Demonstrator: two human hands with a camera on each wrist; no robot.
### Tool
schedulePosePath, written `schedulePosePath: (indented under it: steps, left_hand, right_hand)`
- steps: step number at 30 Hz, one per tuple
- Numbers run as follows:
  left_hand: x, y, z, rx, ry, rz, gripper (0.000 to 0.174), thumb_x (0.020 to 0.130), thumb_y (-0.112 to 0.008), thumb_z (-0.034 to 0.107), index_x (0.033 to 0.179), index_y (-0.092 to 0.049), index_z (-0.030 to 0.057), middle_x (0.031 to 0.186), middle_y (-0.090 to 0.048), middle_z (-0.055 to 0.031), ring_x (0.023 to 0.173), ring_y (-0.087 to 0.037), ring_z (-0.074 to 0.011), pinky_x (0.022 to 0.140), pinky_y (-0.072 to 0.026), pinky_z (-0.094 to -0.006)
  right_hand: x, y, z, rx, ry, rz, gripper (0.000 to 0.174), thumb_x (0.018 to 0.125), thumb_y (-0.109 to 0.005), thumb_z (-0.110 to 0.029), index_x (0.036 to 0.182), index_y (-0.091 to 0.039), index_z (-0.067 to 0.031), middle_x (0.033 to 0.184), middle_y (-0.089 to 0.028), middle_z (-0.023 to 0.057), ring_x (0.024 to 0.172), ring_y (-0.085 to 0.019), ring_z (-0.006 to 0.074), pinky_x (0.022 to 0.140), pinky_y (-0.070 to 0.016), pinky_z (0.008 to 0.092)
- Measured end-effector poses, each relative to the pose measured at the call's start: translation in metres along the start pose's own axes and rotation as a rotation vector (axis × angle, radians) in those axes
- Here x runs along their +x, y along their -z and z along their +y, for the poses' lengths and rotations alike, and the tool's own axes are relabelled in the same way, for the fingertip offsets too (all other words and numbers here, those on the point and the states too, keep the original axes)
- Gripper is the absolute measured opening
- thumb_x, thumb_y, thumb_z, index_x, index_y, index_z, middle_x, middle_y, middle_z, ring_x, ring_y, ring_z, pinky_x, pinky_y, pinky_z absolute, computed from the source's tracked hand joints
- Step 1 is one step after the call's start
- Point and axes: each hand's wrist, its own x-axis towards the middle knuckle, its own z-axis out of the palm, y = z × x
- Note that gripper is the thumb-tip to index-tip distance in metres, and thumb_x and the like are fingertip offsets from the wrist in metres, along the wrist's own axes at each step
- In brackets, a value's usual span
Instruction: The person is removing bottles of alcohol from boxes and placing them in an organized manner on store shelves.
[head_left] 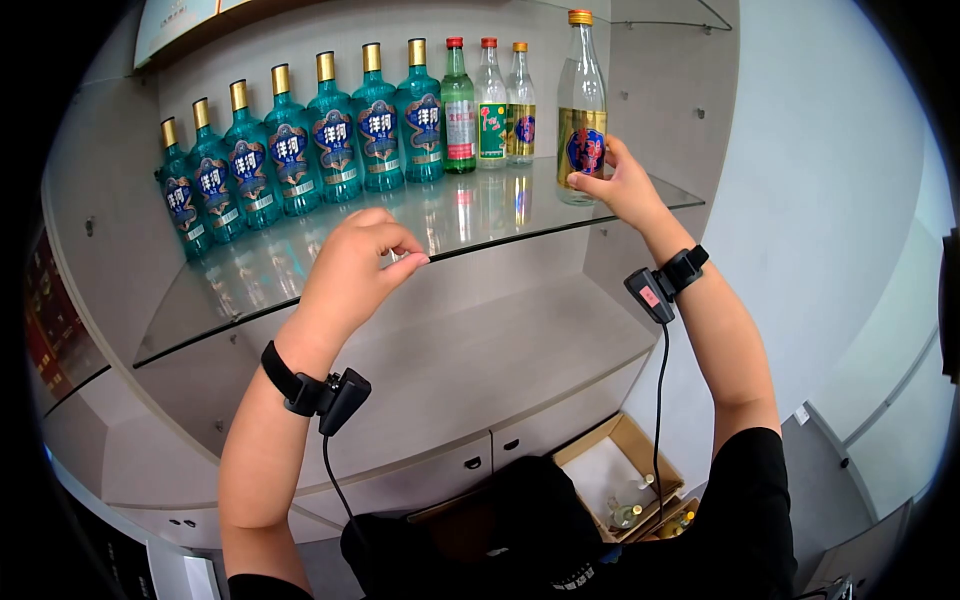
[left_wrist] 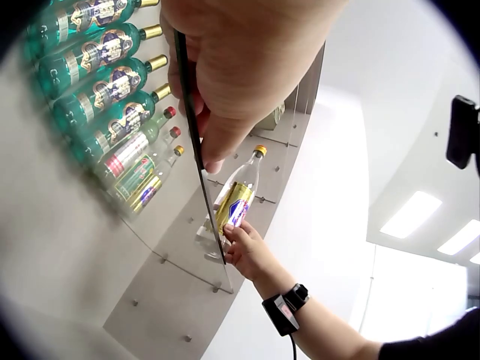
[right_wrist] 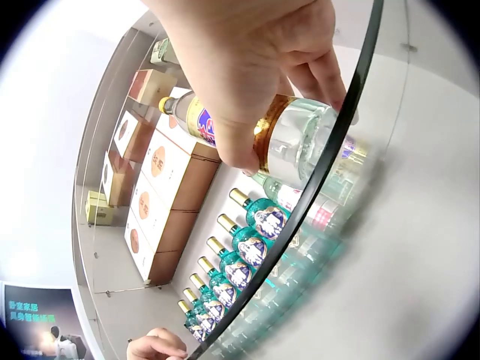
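Note:
My right hand (head_left: 632, 188) grips a large clear glass bottle (head_left: 582, 88) with an orange-gold cap and a gold and blue label. The bottle stands upright at the right front of the glass shelf (head_left: 480, 225), its base close over the front edge. Fingers wrap its lower part in the right wrist view, the thumb across the label. My left hand (head_left: 350, 265) is at the shelf's front edge, fingers loosely bent, thumb tip near the index fingertip, holding nothing. Left of the large bottle stand two smaller clear bottles (head_left: 521, 92) and a green bottle (head_left: 458, 95) with a red cap.
Several teal bottles (head_left: 333, 140) with gold caps form a slanting row along the shelf's left. Boxes (right_wrist: 161, 195) sit on a higher shelf. Below are a wooden ledge (head_left: 450, 340) and cabinet doors; an open carton (head_left: 575, 455) with bottles stands at lower right.

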Motion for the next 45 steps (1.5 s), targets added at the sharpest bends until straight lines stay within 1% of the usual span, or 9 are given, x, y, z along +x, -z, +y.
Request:
schedulePosePath:
  steps: [8,20,26,32,35,37,38,41,45]
  left_hand:
    - [0.0,-0.001,-0.001,-0.015,0.003,0.011,0.011,0.077,-0.08,0.005,0.084,-0.072,0.0028,0.081,-0.062,-0.0067,0.076,-0.058,-0.0212,0.067,-0.0474,-0.0322]
    - [-0.002,-0.003,0.003,-0.045,0.04,0.026,0.01,0.078,-0.08,0.005,0.083,-0.072,0.0021,0.082,-0.062,-0.0062,0.077,-0.058,-0.0208,0.068,-0.0466,-0.0319]
    - [-0.002,-0.003,0.003,-0.037,0.033,0.037,0.009,0.077,-0.079,0.005,0.082,-0.072,0.0023,0.081,-0.062,-0.0063,0.077,-0.058,-0.021,0.068,-0.0464,-0.0322]
    - [-0.003,-0.003,0.004,-0.007,0.024,0.049,0.008,0.078,-0.079,0.006,0.082,-0.072,0.0033,0.081,-0.063,-0.0062,0.078,-0.059,-0.0223,0.068,-0.0465,-0.033]
    - [-0.004,-0.004,0.002,0.007,0.015,0.059,0.009,0.078,-0.079,0.007,0.082,-0.072,0.0036,0.081,-0.062,-0.0062,0.079,-0.059,-0.0232,0.068,-0.0464,-0.0337]
    - [-0.003,-0.004,0.001,0.032,-0.001,0.067,0.009,0.078,-0.079,0.008,0.082,-0.072,0.0037,0.081,-0.062,-0.0065,0.079,-0.059,-0.0242,0.068,-0.0465,-0.0345]
    - [-0.003,-0.004,0.001,0.031,0.0,0.069,0.009,0.078,-0.079,0.008,0.082,-0.072,0.0037,0.081,-0.062,-0.0065,0.079,-0.059,-0.0242,0.068,-0.0465,-0.0345]
    - [-0.004,-0.004,0.003,0.045,-0.014,0.076,0.01,0.077,-0.08,0.009,0.081,-0.072,0.004,0.081,-0.062,-0.0067,0.08,-0.059,-0.0253,0.069,-0.0467,-0.0351]
    - [-0.004,-0.006,0.001,0.062,-0.024,0.083,0.01,0.077,-0.08,0.009,0.081,-0.072,0.0044,0.081,-0.062,-0.0068,0.081,-0.059,-0.0263,0.07,-0.0469,-0.0359]
  right_hand:
    - [0.003,0.003,0.011,-0.036,-0.053,-0.059,0.075,0.077,-0.085,-0.026,0.136,-0.047,0.0024,0.119,-0.063,0.016,0.107,-0.064,0.0212,0.095,-0.0513,0.0333]
    - [0.008,0.011,0.026,0.024,-0.059,-0.089,0.072,0.079,-0.083,-0.023,0.132,-0.045,0.0067,0.114,-0.064,0.0123,0.105,-0.062,0.0181,0.095,-0.049,0.0304]
    - [0.018,0.015,0.022,-0.075,-0.148,-0.142,0.072,0.079,-0.08,-0.023,0.132,-0.043,0.0074,0.114,-0.062,0.0132,0.105,-0.06,0.0203,0.097,-0.0477,0.0318]
    - [0.035,0.027,0.024,-0.147,-0.164,-0.248,0.082,0.076,-0.08,-0.03,0.136,-0.04,0.0083,0.12,-0.061,0.0172,0.11,-0.06,0.0251,0.101,-0.0459,0.0342]
    - [0.036,0.032,-0.01,-0.296,-0.272,-0.334,0.079,0.078,-0.078,-0.029,0.137,-0.04,0.0067,0.121,-0.059,0.0166,0.113,-0.057,0.0237,0.104,-0.043,0.0348]
    - [0.032,0.029,-0.027,-0.388,-0.257,-0.283,0.083,0.077,-0.079,-0.033,0.138,-0.041,0.009,0.122,-0.061,0.0214,0.115,-0.059,0.0276,0.105,-0.0434,0.0359]
    - [0.036,0.03,-0.026,-0.39,-0.256,-0.284,0.083,0.077,-0.079,-0.033,0.138,-0.041,0.009,0.122,-0.061,0.0214,0.115,-0.059,0.0276,0.105,-0.0434,0.0359]
    - [0.053,0.033,-0.023,-0.441,-0.154,-0.037,0.095,0.078,-0.078,-0.041,0.145,-0.035,0.0116,0.12,-0.064,0.029,0.114,-0.064,0.0346,0.101,-0.0476,0.0392]
    - [0.079,0.039,-0.031,-0.542,-0.101,0.008,0.096,0.078,-0.077,-0.042,0.145,-0.035,0.0131,0.119,-0.064,0.0292,0.114,-0.064,0.0351,0.101,-0.0478,0.0392]
